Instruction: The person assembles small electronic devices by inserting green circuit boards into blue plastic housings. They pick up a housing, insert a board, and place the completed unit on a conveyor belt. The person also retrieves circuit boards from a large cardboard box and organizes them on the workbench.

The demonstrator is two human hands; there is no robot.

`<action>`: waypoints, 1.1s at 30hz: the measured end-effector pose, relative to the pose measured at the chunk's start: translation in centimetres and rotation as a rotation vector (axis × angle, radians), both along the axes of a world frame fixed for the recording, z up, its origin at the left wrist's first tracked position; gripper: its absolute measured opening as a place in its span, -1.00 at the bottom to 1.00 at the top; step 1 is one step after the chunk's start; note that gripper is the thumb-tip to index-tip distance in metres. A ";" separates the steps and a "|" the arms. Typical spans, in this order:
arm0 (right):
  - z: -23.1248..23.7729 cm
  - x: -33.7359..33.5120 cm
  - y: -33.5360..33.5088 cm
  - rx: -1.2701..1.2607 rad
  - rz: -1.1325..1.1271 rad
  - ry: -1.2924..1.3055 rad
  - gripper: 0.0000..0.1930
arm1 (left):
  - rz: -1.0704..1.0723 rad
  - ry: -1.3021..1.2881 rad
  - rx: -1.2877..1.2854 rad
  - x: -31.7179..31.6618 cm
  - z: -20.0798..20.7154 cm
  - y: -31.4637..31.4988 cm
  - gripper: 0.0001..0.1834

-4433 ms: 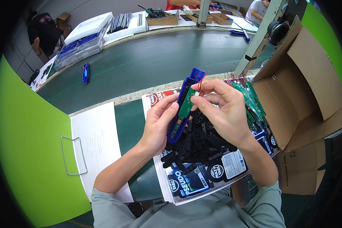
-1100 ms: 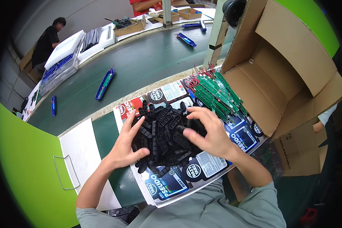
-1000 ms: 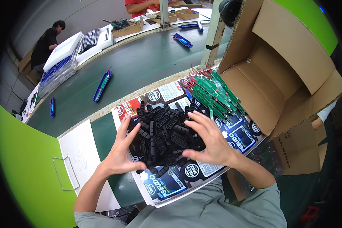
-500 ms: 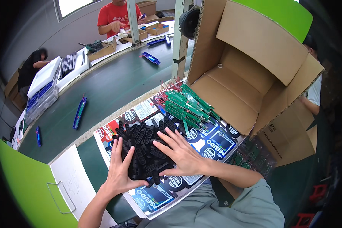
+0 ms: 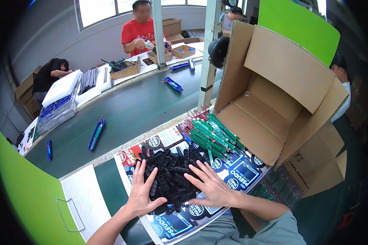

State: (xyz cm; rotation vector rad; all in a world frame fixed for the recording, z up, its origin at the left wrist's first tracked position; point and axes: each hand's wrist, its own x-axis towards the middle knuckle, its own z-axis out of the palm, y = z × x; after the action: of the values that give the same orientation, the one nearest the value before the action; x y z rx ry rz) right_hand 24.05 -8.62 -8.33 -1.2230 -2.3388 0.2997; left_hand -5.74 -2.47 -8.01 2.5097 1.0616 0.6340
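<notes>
A heap of small black oblong pieces with rows of oval marks (image 5: 173,173) lies on a stack of colourful printed sheets (image 5: 163,234). My left hand (image 5: 142,195) rests at the heap's left side, its fingers stretched and its thumb along the near edge. Against the right side lies my right hand (image 5: 212,188), fingers spread, thumb near the front edge. Both hands touch the heap and neither grips a piece. Just beyond the right hand sits a pile of narrow green circuit boards (image 5: 212,136) with red wires.
An open cardboard box (image 5: 261,118) stands at the right, beside a white post (image 5: 208,69). Beyond the sheets runs a green conveyor belt (image 5: 131,118) carrying several blue oblong parts (image 5: 96,134). A person in a red shirt (image 5: 137,34) works across the belt.
The view has tilted up, so the scene sits lower and further right, showing more of the far side. My hands still flank the black heap, fingers spread.
</notes>
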 end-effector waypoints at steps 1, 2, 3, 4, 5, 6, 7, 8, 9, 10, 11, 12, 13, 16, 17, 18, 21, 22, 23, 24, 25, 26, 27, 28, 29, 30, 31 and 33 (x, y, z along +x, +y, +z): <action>0.1 0.0 -0.1 -0.001 -0.004 0.001 -0.08 | 0.001 -0.011 0.001 -0.1 0.0 0.0 0.08; 0.2 0.0 0.0 0.015 -0.011 0.003 -0.10 | 0.002 -0.023 0.003 -0.2 0.0 0.0 0.07; 0.2 0.0 -0.1 0.021 -0.009 0.001 -0.11 | 0.009 -0.026 0.005 -0.2 0.0 -0.1 0.06; 0.1 0.0 -0.1 0.026 -0.007 -0.002 -0.11 | 0.015 -0.029 0.007 -0.2 0.1 -0.1 0.05; 0.0 0.0 -0.1 0.032 -0.006 -0.003 -0.12 | 0.021 -0.032 0.009 -0.3 0.3 0.0 0.04; 0.2 -0.1 -0.1 0.050 -0.004 -0.001 -0.14 | 0.022 -0.078 0.012 -0.2 0.3 0.1 0.01; 0.2 -0.1 -0.2 0.055 -0.002 0.005 -0.15 | 0.016 -0.082 0.020 -0.2 0.3 0.3 0.01; 0.2 -0.2 -0.2 0.060 0.001 0.011 -0.16 | 0.011 -0.086 0.028 -0.4 0.5 0.6 0.00; 0.2 -0.2 -0.2 0.062 0.001 0.014 -0.17 | 0.004 -0.092 0.034 -0.4 0.5 0.8 0.00; 0.6 -0.4 -0.3 0.077 -0.008 0.032 -0.25 | 0.003 -0.085 0.044 -0.4 0.7 1.0 -0.03; 0.4 -0.5 -0.3 0.093 -0.007 0.031 -0.27 | 0.006 -0.083 0.050 -0.6 0.4 1.1 -0.04; 0.2 -0.5 -0.3 0.108 -0.006 0.025 -0.28 | 0.008 -0.086 0.054 -0.6 -0.3 1.1 -0.06; 0.1 -0.6 -0.2 0.122 -0.006 0.020 -0.29 | 0.009 -0.088 0.058 -0.6 -0.7 1.2 -0.07; 0.2 -0.7 -0.3 0.141 -0.041 0.000 -0.34 | 0.008 -0.125 0.040 -0.7 -0.7 1.1 -0.10; 0.2 -0.6 -0.4 0.140 -0.047 -0.014 -0.35 | 0.007 -0.127 0.032 -0.8 -0.6 1.2 -0.10; 0.4 -1.0 -0.4 0.133 -0.064 0.001 -0.36 | 0.009 -0.137 0.023 -0.9 -0.7 1.1 -0.10; 0.7 -1.3 -0.1 0.121 -0.068 -0.033 -0.36 | 0.012 -0.179 0.003 -1.3 -0.8 1.2 -0.12; 0.6 -1.3 -0.2 0.122 -0.068 -0.034 -0.38 | 0.007 -0.197 -0.002 -1.3 -1.1 1.4 -0.12; 0.6 -1.1 -0.1 0.108 -0.069 -0.041 -0.39 | 0.005 -0.216 -0.006 -1.4 -1.3 1.5 -0.13; 0.4 -1.1 -0.1 0.098 -0.072 -0.037 -0.40 | 0.006 -0.214 -0.008 -1.5 -1.1 1.5 -0.15; 0.3 -0.9 0.0 0.087 -0.075 -0.034 -0.41 | 0.004 -0.217 -0.021 -1.5 -1.0 1.6 -0.15; 0.3 -0.8 0.0 0.085 -0.073 -0.022 -0.44 | 0.004 -0.221 -0.033 -1.4 -0.9 1.6 -0.16; 0.1 -0.7 0.0 0.081 -0.076 -0.020 -0.45 | 0.000 -0.217 -0.041 -1.4 -0.7 1.8 -0.17; 0.0 -0.5 0.0 0.078 -0.079 -0.018 -0.45 | -0.003 -0.218 -0.053 -1.4 -0.7 1.8 -0.17; 0.0 -0.4 -0.1 0.074 -0.082 -0.018 -0.46 | -0.005 -0.231 -0.072 -1.4 -0.8 1.7 -0.17; -0.1 -0.5 0.0 0.085 -0.093 0.000 -0.48 | -0.009 -0.229 -0.077 -1.4 -0.7 1.8 -0.17; -0.1 -0.5 0.0 0.083 -0.095 0.005 -0.49 | -0.014 -0.228 -0.083 -1.4 -0.8 1.8 -0.17; -0.2 -0.5 0.3 0.086 -0.100 0.024 -0.50 | 0.003 -0.224 -0.086 -1.5 -0.9 1.9 -0.17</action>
State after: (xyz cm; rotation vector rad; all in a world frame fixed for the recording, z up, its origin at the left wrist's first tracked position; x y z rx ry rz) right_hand 23.58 -8.34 -8.54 -1.2827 -2.2374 0.1771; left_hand -7.26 -0.58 -8.90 2.3004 0.9884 0.8299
